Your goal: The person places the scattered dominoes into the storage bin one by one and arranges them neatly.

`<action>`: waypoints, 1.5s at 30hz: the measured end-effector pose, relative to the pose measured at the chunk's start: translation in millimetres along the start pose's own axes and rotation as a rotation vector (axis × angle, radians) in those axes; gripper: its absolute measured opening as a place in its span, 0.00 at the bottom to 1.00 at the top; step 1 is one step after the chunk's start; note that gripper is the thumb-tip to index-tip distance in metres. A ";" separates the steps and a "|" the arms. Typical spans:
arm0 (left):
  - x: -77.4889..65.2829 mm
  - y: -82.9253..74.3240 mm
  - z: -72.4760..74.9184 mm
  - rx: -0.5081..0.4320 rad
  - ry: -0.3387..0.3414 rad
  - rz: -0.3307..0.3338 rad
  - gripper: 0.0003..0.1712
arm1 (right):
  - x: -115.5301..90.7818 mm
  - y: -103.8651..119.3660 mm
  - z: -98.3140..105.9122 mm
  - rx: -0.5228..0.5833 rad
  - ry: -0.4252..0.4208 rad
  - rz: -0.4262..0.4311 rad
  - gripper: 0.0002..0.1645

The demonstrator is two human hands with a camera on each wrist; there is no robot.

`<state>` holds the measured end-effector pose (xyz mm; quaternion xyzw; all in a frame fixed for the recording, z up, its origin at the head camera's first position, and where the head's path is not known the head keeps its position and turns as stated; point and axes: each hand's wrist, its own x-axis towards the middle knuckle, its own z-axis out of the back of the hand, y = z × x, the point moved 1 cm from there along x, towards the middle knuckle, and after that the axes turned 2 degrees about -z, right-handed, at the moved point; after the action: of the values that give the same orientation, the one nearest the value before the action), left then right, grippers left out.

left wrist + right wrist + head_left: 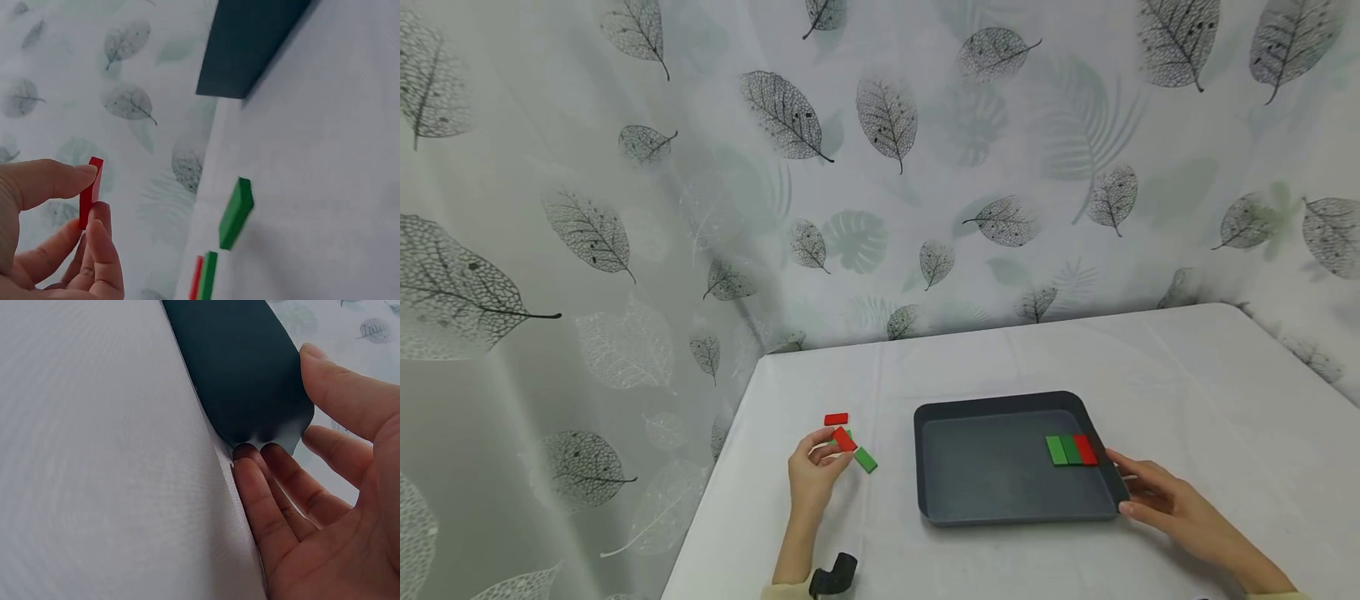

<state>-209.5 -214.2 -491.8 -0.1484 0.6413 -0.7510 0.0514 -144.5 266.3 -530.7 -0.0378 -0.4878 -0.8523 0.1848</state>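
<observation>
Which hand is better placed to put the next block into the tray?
Left: the left hand already pinches a red block, while the right hand rests against the tray rim.

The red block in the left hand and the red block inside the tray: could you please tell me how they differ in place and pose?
The held red block is pinched between thumb and fingers of the left hand, lifted off the white table and tilted; the tray's red block lies flat on the dark tray. The held one touches no other block; the tray one sits side by side with two green blocks. Both are flat, red and rectangular.
</observation>
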 end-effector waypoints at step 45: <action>-43.8 -35.7 -243.9 0.172 0.481 -0.026 0.24 | -3.6 -2.4 2.5 0.030 0.020 -0.025 0.36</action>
<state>-234.3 34.9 -496.3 0.0313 0.5671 -0.8170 -0.0998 -142.3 270.5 -532.3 -0.0206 -0.4990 -0.8476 0.1795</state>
